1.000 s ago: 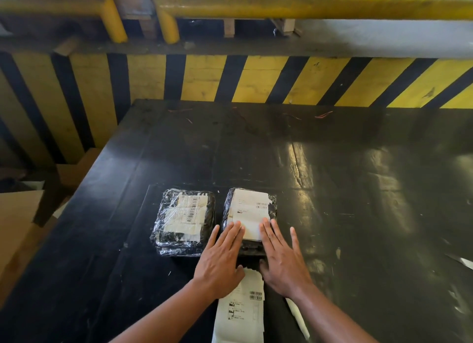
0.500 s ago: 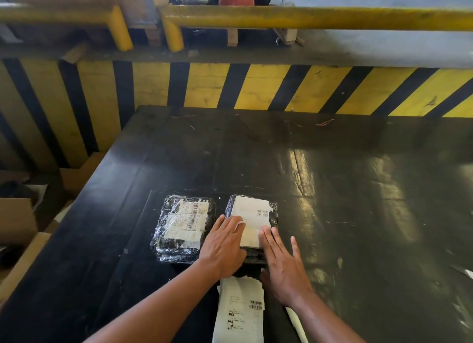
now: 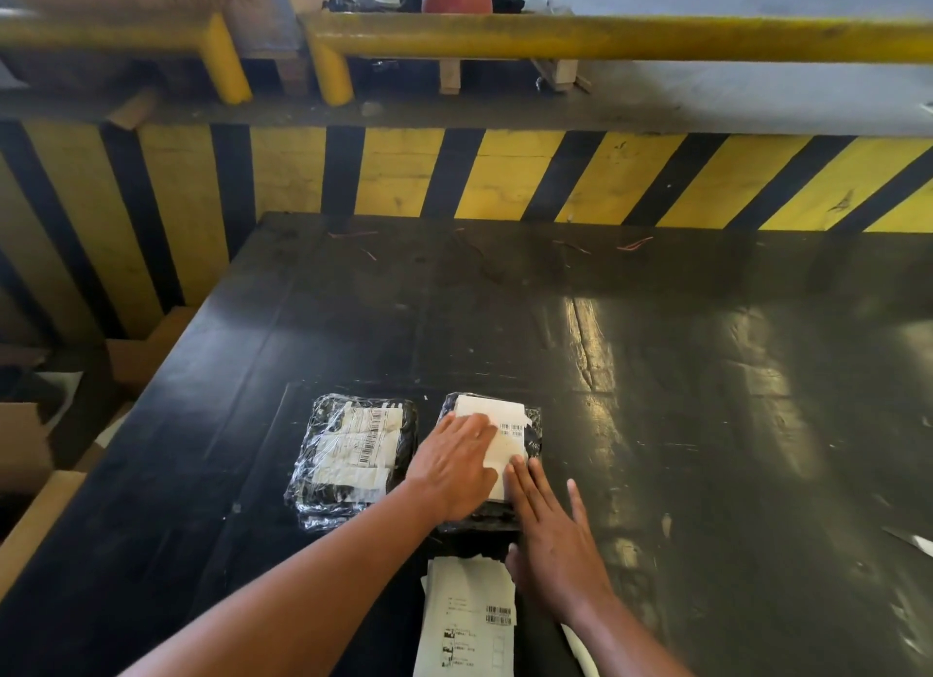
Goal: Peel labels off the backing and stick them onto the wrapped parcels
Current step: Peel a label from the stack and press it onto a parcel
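Pressing flat, both hands are smoothing a white barcode label (image 3: 497,436) on the black film-wrapped parcel (image 3: 532,426): left hand (image 3: 452,467) and right hand (image 3: 553,535) open-fingered, gripping nothing.

Black table (image 3: 656,373), glossy w/ pale glare streaks. Wall (image 3: 505,176) behind its far edge: yellow w/ black diagonal stripes. Rail (image 3: 606,37) yellow. Two parcels (image 3: 348,454) black under clear wrap, white labels (image 3: 505,429) w/ black barcodes. Label sheet (image 3: 467,621) at near edge: white, black print.
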